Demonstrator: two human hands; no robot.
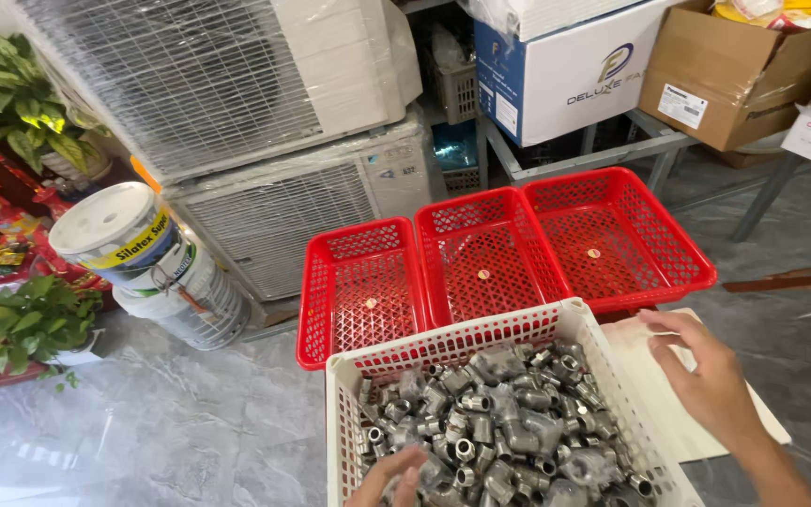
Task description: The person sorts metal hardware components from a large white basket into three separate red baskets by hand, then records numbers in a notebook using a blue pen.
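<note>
While the left hand [391,481] dips into the near edge of the white basket [443,349], I note its fingers curled down among the metal pipe fittings [504,422]; I cannot tell whether they have closed on a piece. Right hand [706,376] hovers just off the basket's right rim, fingers spread and loose, holding nothing, above a sheet of pale paper [654,376] on the floor.

Beyond both hands, three red baskets sit touching in a row. Left red basket [360,291], middle red basket [485,253] and right red basket [617,235] each hold what looks like one small fitting near the centre, and otherwise bare mesh.

My read on progress: sorting is barely begun. One piece per red basket, while the white basket is heaped nearly full of elbows, nipples and couplings. Almost all the work remains.

Further out from the left hand: paint buckets [133,253], wrapped air-conditioner units [274,141], potted plants.
</note>
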